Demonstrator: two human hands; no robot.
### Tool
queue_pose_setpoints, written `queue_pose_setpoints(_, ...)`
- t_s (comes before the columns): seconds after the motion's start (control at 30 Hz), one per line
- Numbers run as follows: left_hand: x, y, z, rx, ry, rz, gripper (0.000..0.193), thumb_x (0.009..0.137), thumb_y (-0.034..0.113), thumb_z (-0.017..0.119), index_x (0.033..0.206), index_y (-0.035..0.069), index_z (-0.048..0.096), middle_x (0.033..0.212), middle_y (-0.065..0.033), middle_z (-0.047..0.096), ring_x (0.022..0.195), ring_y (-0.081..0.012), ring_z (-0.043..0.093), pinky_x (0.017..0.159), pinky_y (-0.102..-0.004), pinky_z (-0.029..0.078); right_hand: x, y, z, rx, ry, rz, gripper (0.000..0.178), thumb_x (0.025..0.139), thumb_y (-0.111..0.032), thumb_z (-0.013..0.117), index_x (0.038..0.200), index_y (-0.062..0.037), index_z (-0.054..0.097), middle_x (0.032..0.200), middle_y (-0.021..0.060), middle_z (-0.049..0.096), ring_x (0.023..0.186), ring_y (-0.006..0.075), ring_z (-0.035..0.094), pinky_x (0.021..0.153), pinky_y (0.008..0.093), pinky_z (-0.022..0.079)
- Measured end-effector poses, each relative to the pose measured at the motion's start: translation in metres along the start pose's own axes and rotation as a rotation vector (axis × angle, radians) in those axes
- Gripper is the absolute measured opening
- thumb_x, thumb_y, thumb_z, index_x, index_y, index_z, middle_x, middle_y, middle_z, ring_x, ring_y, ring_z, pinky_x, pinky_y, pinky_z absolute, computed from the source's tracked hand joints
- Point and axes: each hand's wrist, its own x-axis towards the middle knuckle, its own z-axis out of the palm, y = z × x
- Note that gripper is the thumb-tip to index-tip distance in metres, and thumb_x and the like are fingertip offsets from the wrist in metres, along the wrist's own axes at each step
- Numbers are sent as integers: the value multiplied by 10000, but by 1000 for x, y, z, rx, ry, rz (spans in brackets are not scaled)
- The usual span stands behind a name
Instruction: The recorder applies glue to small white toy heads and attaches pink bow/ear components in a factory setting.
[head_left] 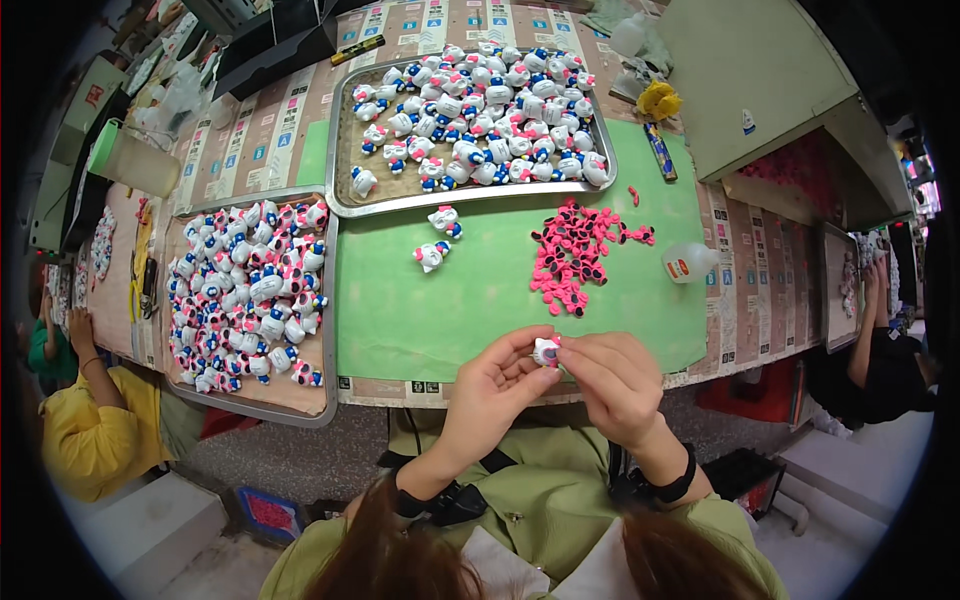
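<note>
Close to the table's near edge, my left hand [492,392] pinches a small white cat-like figurine [546,351]. My right hand [612,384] closes on the same figurine from the other side, its fingertips at a bit of pink; whether that is a separate piece is hidden. Beyond my hands lies a heap of small pink-and-black pieces [568,258], shaped like tiny sunglasses. Two loose figurines [432,256], white with blue and pink, rest on the green mat [430,335] further left.
At the back, a metal tray [470,198] holds many figurines; another tray [330,375] at left holds more, many with pink pieces. A small bottle [690,263] stands right, near a marker-like tube [659,150] and a large box [760,80]. Co-workers' arms [98,380] show at both sides.
</note>
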Motion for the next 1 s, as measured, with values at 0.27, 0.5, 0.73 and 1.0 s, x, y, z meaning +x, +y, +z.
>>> queue_pose_setpoints(0.27,-3,5,-5,97,15,26,311,791,-19,526,1098,-10,480,966,-54,534,915,-97,506,798,-225,422,-7,0,-2,114,-102,114,309,593,47,584,894,-19,608,950,112,523,846,244,514,703,298,437)
queue_pose_setpoints(0.5,-6,0,-4,134,-10,227,281,750,-43,558,1027,1,541,988,-93,537,944,-149,504,806,-252,418,-6,-8,4,826,3,650,226,693,28,599,919,22,593,914,120,531,822,186,514,686,265,420)
queue_pose_setpoints(0.73,-10,2,-1,357,-11,416,227,727,-35,589,952,-5,578,969,-130,567,892,-192,545,770,-274,442,-11,-8,4,718,56,481,215,662,44,634,873,34,596,776,108,564,690,174,529,601,258,410)
queue_pose_setpoints(1.0,-11,7,2,482,0,536,213,704,-42,610,913,-4,590,910,-139,589,821,-201,579,711,-271,467,-12,-10,5,738,99,444,197,649,44,650,837,41,589,772,112,572,687,182,534,593,262,417)
